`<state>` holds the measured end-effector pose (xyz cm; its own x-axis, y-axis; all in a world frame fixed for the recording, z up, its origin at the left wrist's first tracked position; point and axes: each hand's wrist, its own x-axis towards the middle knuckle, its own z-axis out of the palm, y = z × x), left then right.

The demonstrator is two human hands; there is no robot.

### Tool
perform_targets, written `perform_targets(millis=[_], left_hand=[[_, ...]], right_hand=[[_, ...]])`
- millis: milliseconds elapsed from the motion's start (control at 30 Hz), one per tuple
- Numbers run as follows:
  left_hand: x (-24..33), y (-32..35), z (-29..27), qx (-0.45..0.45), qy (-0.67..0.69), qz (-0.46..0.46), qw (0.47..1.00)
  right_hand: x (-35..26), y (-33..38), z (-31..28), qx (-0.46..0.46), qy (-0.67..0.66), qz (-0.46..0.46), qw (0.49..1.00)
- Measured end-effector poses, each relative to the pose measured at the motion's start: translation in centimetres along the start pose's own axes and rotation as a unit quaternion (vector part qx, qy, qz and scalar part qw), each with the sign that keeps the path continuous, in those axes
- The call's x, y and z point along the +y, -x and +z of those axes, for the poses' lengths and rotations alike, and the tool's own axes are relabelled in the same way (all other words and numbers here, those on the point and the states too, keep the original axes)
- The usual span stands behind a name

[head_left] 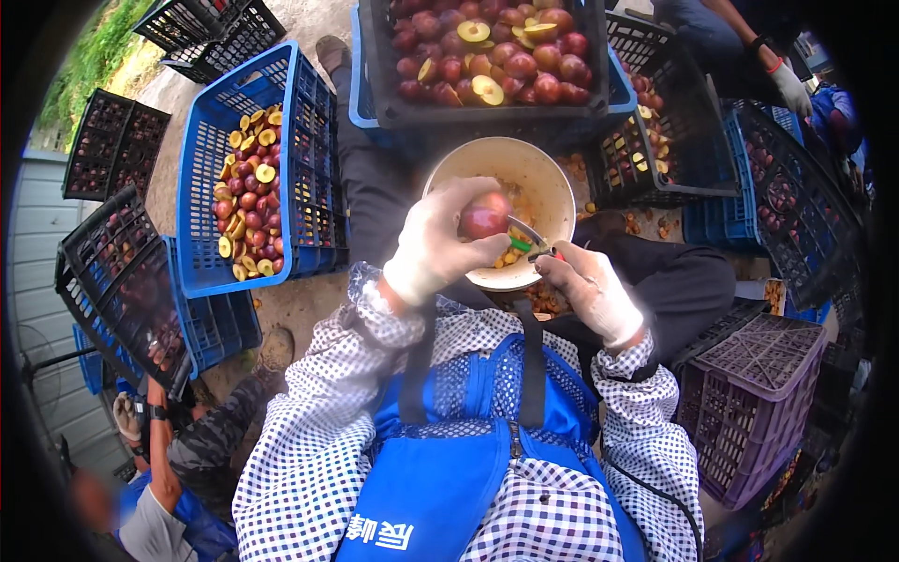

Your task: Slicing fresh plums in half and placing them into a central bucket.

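My left hand (pixel 433 236), in a white glove, is closed around a red plum (pixel 486 216) above a white bucket (pixel 554 178). Yellowish fruit bits lie on the bucket's bottom. In my gloved right hand (pixel 599 295) is a small cutting tool (pixel 530 232) with a curved metal blade and bits of green and red; its exact kind is unclear. The blade's tip is beside the plum, and my fingers hide most of the handle. Just beyond the bucket, a black crate (pixel 496 114) holds plums, some cut open to yellow flesh.
To the left, a blue crate (pixel 194 201) contains halved and whole plums. A black crate (pixel 655 192) with more fruit stands right, above a purple crate (pixel 740 412). Co-workers sit at lower left and upper right; one gloved hand (pixel 792 91) shows there. Fruit scraps litter the ground.
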<state>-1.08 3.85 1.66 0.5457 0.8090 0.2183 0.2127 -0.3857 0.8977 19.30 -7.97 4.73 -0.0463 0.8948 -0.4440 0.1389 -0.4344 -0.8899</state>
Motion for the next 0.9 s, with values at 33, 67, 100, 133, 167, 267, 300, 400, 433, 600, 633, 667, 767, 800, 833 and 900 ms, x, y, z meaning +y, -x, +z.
perform_targets(millis=[33,67,100,133,167,267,300,400,433,600,633,667,767,800,833,900], left_hand=[[0.3,0.0,0.0,-0.001,0.001,0.001,1.000],[0.9,-0.1,-0.1,-0.003,-0.097,0.053,0.994],[1.3,0.0,-0.2,-0.005,-0.194,0.100,0.976],[0.6,-0.1,-0.6,0.016,-0.258,0.114,0.959],[-0.7,-0.1,-1.2,0.034,-0.228,0.075,0.970],[-0.3,-0.7,-2.5,-0.057,0.302,-0.257,0.916],[0.1,-0.6,-2.0,-0.061,0.302,-0.253,0.917],[1.1,0.1,0.6,-0.064,0.430,-0.218,0.874],[1.4,0.2,1.6,-0.070,0.432,-0.219,0.872],[1.4,0.0,4.0,0.041,0.201,-0.079,0.975],[0.6,0.1,4.1,0.060,0.071,-0.009,0.996],[0.2,-0.1,4.2,0.072,0.045,0.006,0.996],[0.4,0.0,4.5,0.094,-0.007,0.038,0.995],[0.8,0.0,4.7,0.121,0.009,0.025,0.992],[1.0,0.0,4.9,0.118,0.011,0.019,0.993],[1.3,-0.3,5.3,0.134,0.213,-0.046,0.967]], right_hand=[[0.3,0.3,0.5,0.019,-0.109,0.045,0.993],[-0.1,0.8,0.3,0.017,-0.117,0.019,0.993],[0.0,1.5,0.1,0.017,-0.117,0.023,0.993],[0.4,2.1,-0.8,0.047,-0.097,0.019,0.994],[0.9,2.8,-2.0,0.078,-0.076,0.015,0.994],[2.3,3.2,-3.1,0.178,-0.155,0.026,0.972],[1.6,2.4,-2.3,0.190,-0.198,0.002,0.962],[-1.2,-1.6,2.2,0.232,-0.247,-0.099,0.936],[-1.0,-3.2,2.9,0.256,-0.171,-0.121,0.944],[-2.9,-7.5,5.3,0.368,-0.063,-0.217,0.902],[-2.1,-7.7,5.6,0.377,-0.043,-0.209,0.901],[-0.9,-8.4,5.8,0.390,-0.007,-0.246,0.887],[-1.3,-8.9,6.6,0.395,-0.098,-0.260,0.876],[-2.2,-8.5,7.3,0.387,-0.221,-0.233,0.864],[-4.1,-7.8,7.2,0.363,-0.295,-0.209,0.859],[-3.9,-8.5,7.3,0.350,-0.344,-0.170,0.854]])
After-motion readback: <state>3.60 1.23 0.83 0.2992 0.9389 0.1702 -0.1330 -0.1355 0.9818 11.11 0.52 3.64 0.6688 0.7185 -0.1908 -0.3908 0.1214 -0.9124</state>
